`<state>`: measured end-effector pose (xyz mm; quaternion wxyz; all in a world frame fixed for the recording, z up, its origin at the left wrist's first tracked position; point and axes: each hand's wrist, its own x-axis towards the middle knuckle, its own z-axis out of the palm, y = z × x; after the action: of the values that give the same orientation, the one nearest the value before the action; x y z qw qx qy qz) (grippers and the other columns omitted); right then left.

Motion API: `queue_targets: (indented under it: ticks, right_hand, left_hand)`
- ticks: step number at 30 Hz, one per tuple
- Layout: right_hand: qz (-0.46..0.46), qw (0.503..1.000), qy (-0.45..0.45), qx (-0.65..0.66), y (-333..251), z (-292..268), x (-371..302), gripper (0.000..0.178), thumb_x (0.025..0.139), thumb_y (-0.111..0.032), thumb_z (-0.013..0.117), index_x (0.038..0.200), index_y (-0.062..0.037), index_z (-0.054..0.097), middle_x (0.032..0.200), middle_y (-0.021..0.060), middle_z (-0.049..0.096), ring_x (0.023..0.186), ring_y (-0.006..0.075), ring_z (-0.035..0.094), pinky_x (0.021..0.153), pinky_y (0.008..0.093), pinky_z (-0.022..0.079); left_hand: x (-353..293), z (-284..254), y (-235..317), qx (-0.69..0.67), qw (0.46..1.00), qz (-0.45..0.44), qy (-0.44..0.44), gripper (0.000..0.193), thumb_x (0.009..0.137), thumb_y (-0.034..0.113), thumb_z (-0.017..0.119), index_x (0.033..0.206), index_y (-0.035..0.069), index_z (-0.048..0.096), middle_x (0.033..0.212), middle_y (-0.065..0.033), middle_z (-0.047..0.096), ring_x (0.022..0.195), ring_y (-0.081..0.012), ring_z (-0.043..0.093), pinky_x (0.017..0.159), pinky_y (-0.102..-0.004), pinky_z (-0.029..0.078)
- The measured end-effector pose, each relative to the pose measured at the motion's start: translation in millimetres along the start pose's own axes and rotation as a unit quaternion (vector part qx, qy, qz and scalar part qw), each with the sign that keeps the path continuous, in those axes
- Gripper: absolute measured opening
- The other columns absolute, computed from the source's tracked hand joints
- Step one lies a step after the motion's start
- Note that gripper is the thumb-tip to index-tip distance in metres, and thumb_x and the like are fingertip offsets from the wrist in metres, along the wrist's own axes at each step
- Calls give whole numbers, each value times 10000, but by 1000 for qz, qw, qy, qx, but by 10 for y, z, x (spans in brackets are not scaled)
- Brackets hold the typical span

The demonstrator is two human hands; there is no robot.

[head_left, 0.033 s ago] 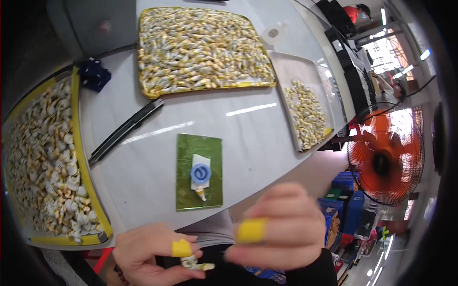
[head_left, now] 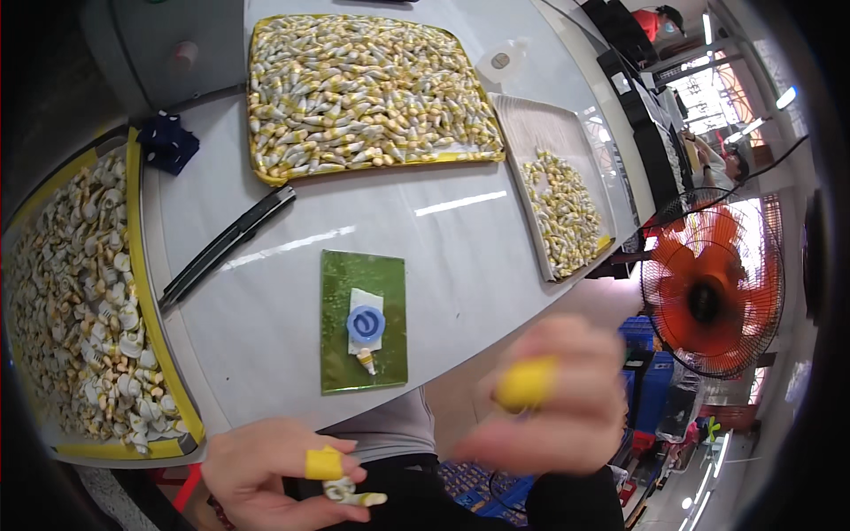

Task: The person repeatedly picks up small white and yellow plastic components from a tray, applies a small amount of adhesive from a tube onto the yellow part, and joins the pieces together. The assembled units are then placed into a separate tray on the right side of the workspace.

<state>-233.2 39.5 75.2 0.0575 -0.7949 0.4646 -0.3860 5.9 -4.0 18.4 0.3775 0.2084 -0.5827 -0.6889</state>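
Between thumb and fingers of my left hand (head_left: 266, 473), low in the view, is a small white-and-yellow molded piece (head_left: 359, 497). Yellow tape wraps one finger of that hand. My right hand (head_left: 558, 398) hangs apart at the right, off the table's front edge, also with yellow tape on a finger. Motion blurs it, so whether it grips anything is unclear. In front of me a green mat (head_left: 341, 354) carries a white pad (head_left: 358, 301), a round blue dish (head_left: 366, 325) and one small white-and-yellow piece (head_left: 367, 360).
A yellow-edged tray (head_left: 257, 115) of similar pieces lies at the back, and another tray (head_left: 150, 310) at the left. A shallow tray (head_left: 531, 124) stands at the right, near an orange fan (head_left: 708, 296). A dark strip (head_left: 226, 248) and dark blue cloth (head_left: 168, 142) rest on the table.
My right hand has moved up and to the right, farther from my left hand. My left hand keeps hold of its piece. The whole view has shifted slightly.
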Motion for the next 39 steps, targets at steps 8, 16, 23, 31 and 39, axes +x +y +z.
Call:
queue_targets:
  ticks: [8, 16, 23, 31, 39]
  right_hand:
    - [403, 874, -10, -271, 811, -886, -813, 229, 745, -12, 682, 968, 6, 631, 877, 93, 633, 786, 184, 607, 644, 281, 461]
    - [417, 882, 59, -212, 1082, -720, -995, 179, 801, 7, 651, 978, 21, 644, 831, 73, 640, 695, 120, 606, 608, 234, 477]
    - [382, 898, 134, -170, 1157, -767, -1042, 139, 832, 24, 633, 970, 24, 651, 828, 62, 646, 721, 92, 601, 636, 215, 463]
    - [204, 978, -50, 19, 378, -121, -200, 171, 715, 56, 695, 871, -4, 661, 726, 67, 623, 634, 180, 594, 560, 269, 467]
    - [137, 967, -205, 57, 388, 197, 101, 221, 708, 44, 647, 914, -37, 637, 800, 97, 595, 696, 251, 595, 590, 339, 486]
  left_hand:
    - [-96, 57, -90, -90, 977, -110, 157, 477, 649, 300, 862, 875, 12, 557, 675, -79, 610, 617, -144, 628, 641, -329, 567]
    - [-17, 49, -62, -94, 978, -112, 151, 499, 657, 343, 843, 869, 12, 536, 671, -79, 606, 608, -139, 618, 602, -314, 564]
    - [-44, 19, -41, -105, 978, -94, 152, 493, 670, 319, 843, 884, 3, 531, 683, -90, 611, 600, -149, 625, 596, -327, 571]
    - [-77, -21, -158, -231, 967, -86, 69, 328, 672, -7, 815, 936, -85, 636, 836, -186, 669, 763, -219, 687, 706, -319, 561]
    - [-127, -27, -106, -194, 969, -114, 99, 421, 645, 243, 857, 839, -45, 619, 684, -126, 647, 639, -199, 673, 630, -374, 583]
